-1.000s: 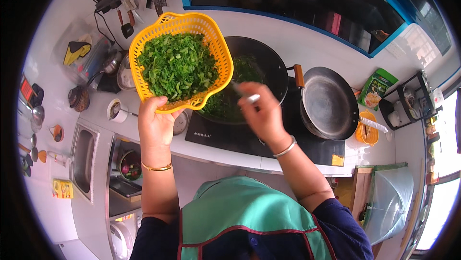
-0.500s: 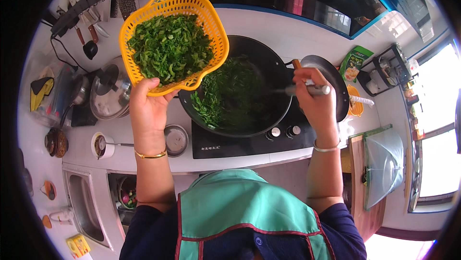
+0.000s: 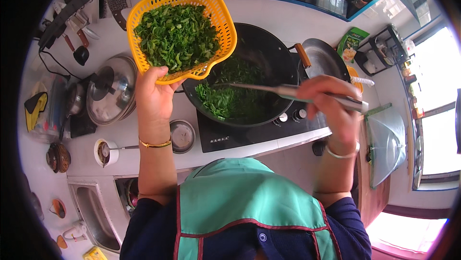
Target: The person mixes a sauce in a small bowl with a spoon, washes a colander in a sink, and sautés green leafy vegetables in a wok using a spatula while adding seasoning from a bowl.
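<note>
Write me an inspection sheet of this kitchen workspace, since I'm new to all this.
Surface: white countertop with a flat black cooktop.
Job's things: yellow perforated plastic basket of chopped green leaves; round black wok containing greens; long silver metal utensil, its far end over the wok.
Clutter: silver domed metal lid, white round cup, small round metal dish.
Grippers: bare hands; left hand grips the basket's near edge, right hand holds the utensil's handle.
Cables: thin black cable at left.
Surroundings: bright window at right.
</note>
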